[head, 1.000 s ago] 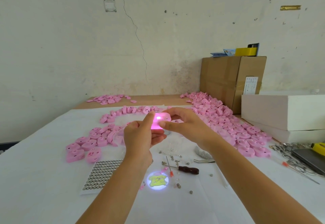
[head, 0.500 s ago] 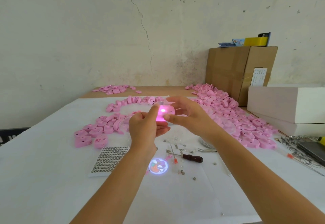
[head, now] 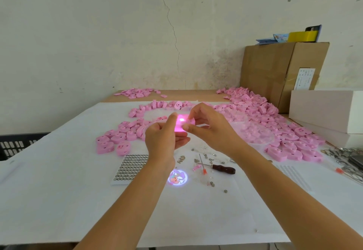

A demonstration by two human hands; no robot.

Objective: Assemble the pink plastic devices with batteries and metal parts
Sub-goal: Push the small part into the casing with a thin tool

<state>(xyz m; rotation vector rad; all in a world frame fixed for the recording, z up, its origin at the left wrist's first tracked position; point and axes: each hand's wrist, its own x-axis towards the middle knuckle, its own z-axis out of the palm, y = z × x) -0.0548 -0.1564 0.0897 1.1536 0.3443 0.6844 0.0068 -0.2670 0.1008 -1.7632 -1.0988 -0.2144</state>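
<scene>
Lit pink device (head: 181,125) is up off the table between my two hands, glowing pink-white at its middle. Left hand (head: 163,141) grips it from the left: thumb upright against its face, other fingers curled beneath. Right hand (head: 211,130) pinches its right edge, thumb below, index on top, remaining fingers arched over. Both forearms come in from the near edge, wrists raised above the white sheet (head: 59,191).

Below my left wrist a round projected cartoon (head: 177,177) shines on the sheet. Just right of that, under my right wrist: a screwdriver (head: 224,169) w/ dark handle, a red-tipped pin (head: 203,166) and scattered small metal parts (head: 204,155). Left of the cartoon lies a battery sheet (head: 130,166), rows of button cells.

Room to move: a wide stretch of white sheet runs from my fingers toward me to its near edge, and off to the left as far as a black crate (head: 17,145). Beyond and to the right, loose pink devices (head: 255,108) crowd in an arc, some near my knuckles.

Containers: a clear shallow dish (head: 253,132) sits just right of my right hand; pink shows through it, can't tell if inside or under. Far right: a cardboard box (head: 279,73), stacked white boxes (head: 324,110), and a heap of key rings (head: 345,157).
</scene>
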